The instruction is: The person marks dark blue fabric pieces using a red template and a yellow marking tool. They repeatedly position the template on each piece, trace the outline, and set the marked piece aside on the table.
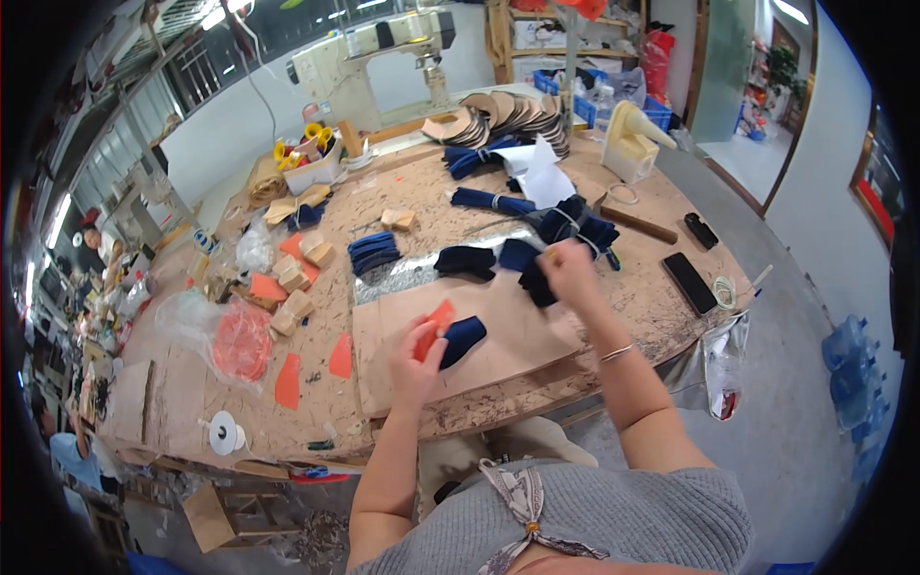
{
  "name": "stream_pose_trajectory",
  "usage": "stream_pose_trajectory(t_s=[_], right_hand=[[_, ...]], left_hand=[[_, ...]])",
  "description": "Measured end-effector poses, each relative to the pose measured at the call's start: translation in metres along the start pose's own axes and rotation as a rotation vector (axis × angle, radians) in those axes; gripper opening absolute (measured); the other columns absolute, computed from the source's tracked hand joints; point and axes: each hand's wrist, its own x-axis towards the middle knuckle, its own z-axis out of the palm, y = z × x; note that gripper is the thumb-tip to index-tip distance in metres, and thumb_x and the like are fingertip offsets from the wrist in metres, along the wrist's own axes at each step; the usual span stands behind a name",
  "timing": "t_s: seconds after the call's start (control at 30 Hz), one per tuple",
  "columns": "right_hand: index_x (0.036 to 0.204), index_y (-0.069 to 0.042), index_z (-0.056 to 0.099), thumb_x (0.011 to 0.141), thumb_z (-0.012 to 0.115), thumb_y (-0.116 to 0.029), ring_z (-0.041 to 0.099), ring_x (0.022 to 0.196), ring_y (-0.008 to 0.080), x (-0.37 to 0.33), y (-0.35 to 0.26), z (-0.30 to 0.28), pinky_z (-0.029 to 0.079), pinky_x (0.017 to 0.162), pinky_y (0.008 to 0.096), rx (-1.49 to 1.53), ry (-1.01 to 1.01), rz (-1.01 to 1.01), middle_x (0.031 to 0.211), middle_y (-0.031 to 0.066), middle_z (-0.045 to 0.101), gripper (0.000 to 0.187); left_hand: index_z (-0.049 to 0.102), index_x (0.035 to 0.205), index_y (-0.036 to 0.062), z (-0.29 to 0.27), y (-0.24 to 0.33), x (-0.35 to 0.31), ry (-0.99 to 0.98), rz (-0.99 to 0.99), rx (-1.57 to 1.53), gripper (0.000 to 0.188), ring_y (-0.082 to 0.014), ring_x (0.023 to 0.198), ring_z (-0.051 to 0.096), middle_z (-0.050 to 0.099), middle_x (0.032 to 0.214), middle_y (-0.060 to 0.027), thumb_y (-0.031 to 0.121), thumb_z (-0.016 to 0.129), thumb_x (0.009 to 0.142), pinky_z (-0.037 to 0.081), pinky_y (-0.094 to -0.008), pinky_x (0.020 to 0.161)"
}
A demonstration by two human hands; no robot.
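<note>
Over the front of the tan board (pixel 537 345), my left hand (pixel 416 362) pinches an orange cut piece (pixel 441 314). Right beside those fingers, a navy cut piece (pixel 465 340) lies on the board. My right hand (pixel 569 272) is closed above the board's far right part, slightly blurred; what its fingers hold, if anything, I cannot make out. Just left of it lies a navy piece (pixel 518 254), and dark pieces (pixel 537 287) show under it. A small black stack (pixel 465 261) sits further left, on a silvery strip (pixel 407 279) along the board's far edge.
Tied navy bundles (pixel 575 225), a wooden-handled tool (pixel 639 224) and a phone (pixel 688 284) lie to the right. Leftward are a navy stack (pixel 373 253), wooden blocks (pixel 292 311), loose orange pieces (pixel 287 381) and a white spool (pixel 225 433). A sewing machine (pixel 369 57) stands behind.
</note>
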Motion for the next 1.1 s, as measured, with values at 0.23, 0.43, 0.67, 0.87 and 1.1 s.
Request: stream_pose_trajectory(t_s=[0.23,0.43,0.67,0.87,1.1], right_hand=[[0.102,-0.003,0.066,0.086,0.07,-0.011,0.052,0.107,0.0356,-0.025,0.002,-0.017,0.043,0.092,0.0419,0.031,0.177,-0.183,0.113,0.0162,0.057,0.018],[0.095,-0.005,0.067,0.1,0.056,-0.02,0.058,0.092,0.0272,-0.038,-0.003,-0.007,0.047,0.081,0.0372,0.041,0.245,-0.184,0.103,0.0118,0.063,0.019],[0.095,0.0,0.065,0.104,0.052,-0.021,0.06,0.071,0.0057,-0.052,-0.025,0.017,0.051,0.065,0.0236,0.683,-0.208,0.243,0.079,0.0008,0.066,0.026],[0.098,0.0,0.067,0.098,0.061,-0.014,0.063,0.077,0.0078,-0.06,-0.043,0.038,0.053,0.071,0.0237,0.829,-0.332,0.311,0.083,0.0029,0.068,0.015],[0.099,0.0,0.067,0.093,0.065,-0.01,0.066,0.074,0.0184,-0.059,-0.057,0.055,0.053,0.069,0.0305,0.544,-0.399,0.018,0.085,0.0105,0.069,0.012]], left_hand=[[0.071,0.098,0.0055,0.013,0.017,0.009,-0.199,0.24,0.388,0.025,-0.0337,0.111,0.06,0.065,0.119,-0.0158,0.009,0.075,0.074,0.048,-0.0417,0.097],[0.071,0.096,0.0062,0.013,0.012,0.004,-0.22,0.199,0.391,0.024,-0.0335,0.11,0.06,0.066,0.116,-0.0149,0.009,0.075,0.073,0.048,-0.0418,0.097],[0.071,0.097,0.0077,0.018,0.019,0.0,-0.199,0.177,0.428,0.021,-0.0332,0.114,0.057,0.065,0.118,-0.0132,0.014,0.071,0.077,0.045,-0.0447,0.099],[0.07,0.101,0.0084,0.019,0.026,-0.001,-0.23,0.152,0.516,0.025,-0.0327,0.117,0.055,0.062,0.122,-0.0128,0.016,0.071,0.078,0.044,-0.0445,0.099],[0.068,0.098,0.007,0.021,0.028,-0.001,-0.269,0.168,0.571,0.021,-0.0342,0.118,0.053,0.061,0.123,-0.0145,0.015,0.071,0.078,0.043,-0.0465,0.098]])
